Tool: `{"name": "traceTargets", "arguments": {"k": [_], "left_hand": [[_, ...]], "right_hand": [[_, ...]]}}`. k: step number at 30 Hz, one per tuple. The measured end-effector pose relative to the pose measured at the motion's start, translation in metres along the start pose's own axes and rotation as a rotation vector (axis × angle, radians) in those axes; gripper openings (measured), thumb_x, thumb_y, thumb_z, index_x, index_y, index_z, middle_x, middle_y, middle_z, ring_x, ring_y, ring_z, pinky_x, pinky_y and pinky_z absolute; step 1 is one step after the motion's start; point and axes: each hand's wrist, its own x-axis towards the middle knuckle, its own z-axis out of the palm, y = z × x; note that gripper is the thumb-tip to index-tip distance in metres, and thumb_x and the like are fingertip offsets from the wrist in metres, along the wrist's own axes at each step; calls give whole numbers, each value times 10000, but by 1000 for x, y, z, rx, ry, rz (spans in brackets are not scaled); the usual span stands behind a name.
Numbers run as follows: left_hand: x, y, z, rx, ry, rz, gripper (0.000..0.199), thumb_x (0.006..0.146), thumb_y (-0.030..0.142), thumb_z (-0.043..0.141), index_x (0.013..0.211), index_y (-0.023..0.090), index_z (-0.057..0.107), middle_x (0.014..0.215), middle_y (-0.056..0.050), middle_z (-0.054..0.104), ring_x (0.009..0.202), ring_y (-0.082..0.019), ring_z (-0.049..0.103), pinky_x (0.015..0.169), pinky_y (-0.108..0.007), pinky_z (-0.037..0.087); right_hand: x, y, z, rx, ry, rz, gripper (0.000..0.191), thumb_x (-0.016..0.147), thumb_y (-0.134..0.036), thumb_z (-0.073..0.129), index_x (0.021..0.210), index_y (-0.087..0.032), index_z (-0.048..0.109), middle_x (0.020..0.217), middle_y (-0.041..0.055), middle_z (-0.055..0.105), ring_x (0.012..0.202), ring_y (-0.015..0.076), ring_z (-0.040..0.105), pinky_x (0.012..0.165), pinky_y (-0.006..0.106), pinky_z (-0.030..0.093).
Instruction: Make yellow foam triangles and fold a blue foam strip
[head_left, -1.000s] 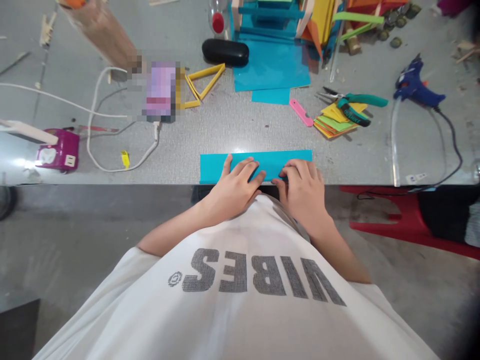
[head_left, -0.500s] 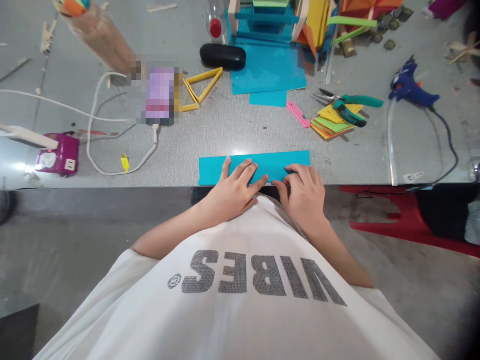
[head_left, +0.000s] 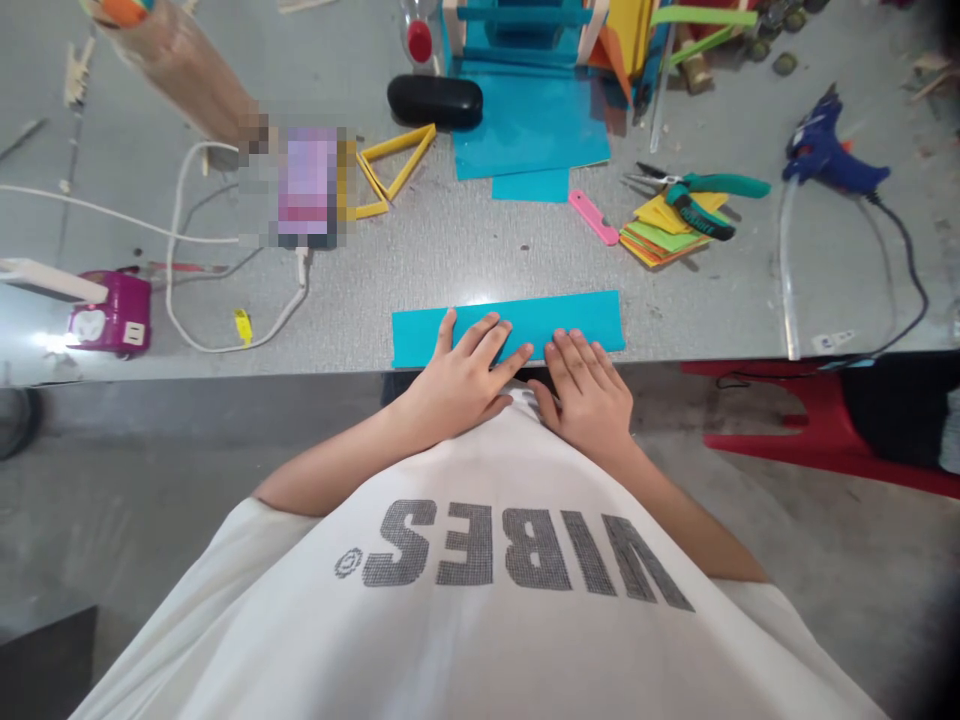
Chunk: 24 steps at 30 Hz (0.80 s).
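Note:
A strip of blue paper [head_left: 525,318] lies flat along the front edge of the grey table. My left hand [head_left: 466,372] rests on its left half with the fingers spread and pressed down. On the right half, my right hand [head_left: 589,390] lies with its fingers straight and side by side, fingertips on the paper near the lower edge. Neither hand grips anything. The strip's lower edge is partly hidden under both hands.
Beyond the strip lie a pink cutter [head_left: 593,218], pliers [head_left: 694,197] on coloured paper slips [head_left: 660,240], and larger blue sheets [head_left: 532,130]. A blue glue gun [head_left: 836,150] stands right. Left are a phone [head_left: 307,185], white cable [head_left: 169,270] and yellow triangle [head_left: 401,160].
My right hand has shifted left along the strip, and its bent fingers have straightened and flattened. My left hand stays in place on the paper. The view has tilted slightly.

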Motion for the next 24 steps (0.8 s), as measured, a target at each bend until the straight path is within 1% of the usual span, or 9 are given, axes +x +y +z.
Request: {"name": "traceTargets", "arguments": {"k": [4,8,12,14,16,18,19,22,24], "left_hand": [[-2,-3,2,15,-8,8,649,1097,334,712,1722,225,574,1754,-282,540,1683,-497,473,1344,-885,299],[-2,-4,4,7,2,13,668,1091,367,733,1726,240,571,1762,-275,539,1684,-495,473,1351,-882,289],[-2,-4,2,26,-4,21,724,1059,363,785,1736,250,556,1769,-278,526,1683,-501,470,1352,-880,291],[-2,-3,2,37,-3,24,717,1063,370,778,1734,254,554,1763,-275,531,1683,-494,471,1353,-876,292],[-1,-3,4,37,14,20,660,1088,365,738,1718,266,570,1753,-260,548,1681,-475,479,1359,-864,294],[-1,-4,9,29,53,8,597,1109,337,697,1694,279,593,1738,-242,572,1673,-456,496,1365,-854,296],[-1,-5,13,24,82,7,572,1114,314,682,1680,281,607,1726,-238,587,1666,-451,509,1366,-853,296],[-5,-15,23,26,204,44,501,1113,214,652,1612,260,668,1657,-227,662,1612,-420,587,1373,-818,337],[-11,-24,30,44,322,103,427,1104,157,649,1517,238,727,1574,-199,736,1535,-368,671,1368,-731,428]], "right_hand": [[-14,15,-4,-58,90,72,554,1124,-439,657,1596,-152,698,1628,194,701,1539,394,681,1301,574,545],[-24,30,-8,-71,92,166,572,1108,-435,660,1614,-168,683,1613,215,714,1515,431,692,1269,621,545],[-20,32,-9,-33,113,171,537,1091,-454,683,1549,-177,722,1564,226,743,1462,445,707,1276,653,488],[-12,28,-10,-26,148,134,453,1090,-426,692,1480,-206,762,1499,203,776,1422,425,714,1277,647,448],[-2,23,-11,-42,191,87,362,1091,-377,698,1421,-259,789,1456,159,792,1425,405,693,1285,648,386],[6,19,-13,-50,189,20,305,1090,-331,707,1378,-299,804,1420,117,802,1407,375,684,1281,631,338],[10,18,-13,-43,171,-21,288,1090,-313,712,1362,-303,808,1380,103,811,1358,348,695,1258,597,347],[16,18,-13,8,136,-138,243,1091,-267,725,1315,-279,819,1188,74,836,1124,261,704,1072,463,434],[17,21,-12,12,187,-171,198,1088,-259,747,1269,-267,827,1085,57,837,1021,241,685,956,429,442]]}}
